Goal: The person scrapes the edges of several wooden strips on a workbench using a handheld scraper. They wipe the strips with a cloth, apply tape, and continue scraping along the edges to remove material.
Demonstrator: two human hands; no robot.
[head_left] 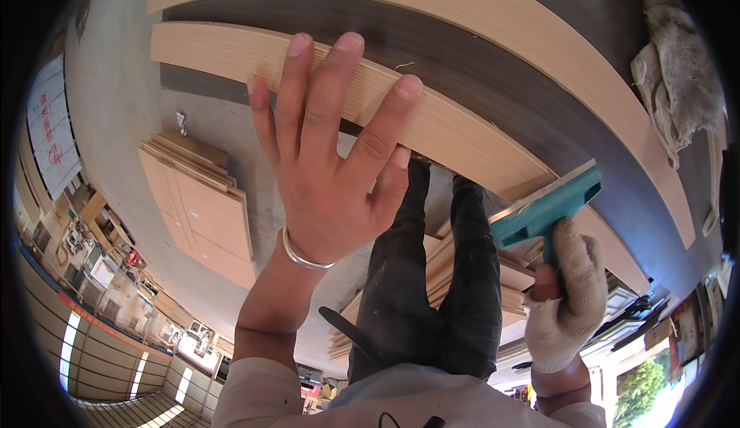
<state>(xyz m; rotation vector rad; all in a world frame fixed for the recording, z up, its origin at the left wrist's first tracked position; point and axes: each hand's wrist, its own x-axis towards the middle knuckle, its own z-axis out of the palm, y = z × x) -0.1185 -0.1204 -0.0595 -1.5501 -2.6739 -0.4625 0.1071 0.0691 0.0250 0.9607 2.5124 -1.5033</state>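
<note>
My left hand (327, 177), bare and wearing a silver bangle, lies with its fingers spread over a pale wood-grain board (470, 147). Its fingertips rest on the board's face, and the thumb is at the near edge. My right hand (566, 305), in a whitish knit glove with some bare fingertip showing, is wrapped round the handle of a teal scraper (549, 206). The scraper's wide, straight blade lies across the board toward its right end; whether it touches cannot be told. A thin curled sliver (403, 66) sits at the board's far edge.
A second pale board (493, 12) runs behind on the dark worktop (370, 23). A crumpled grey cloth (678, 70) lies at the far right. Stacked wooden panels (196, 204) are on the floor at left, with more strips (443, 262) below the worktop, around my legs.
</note>
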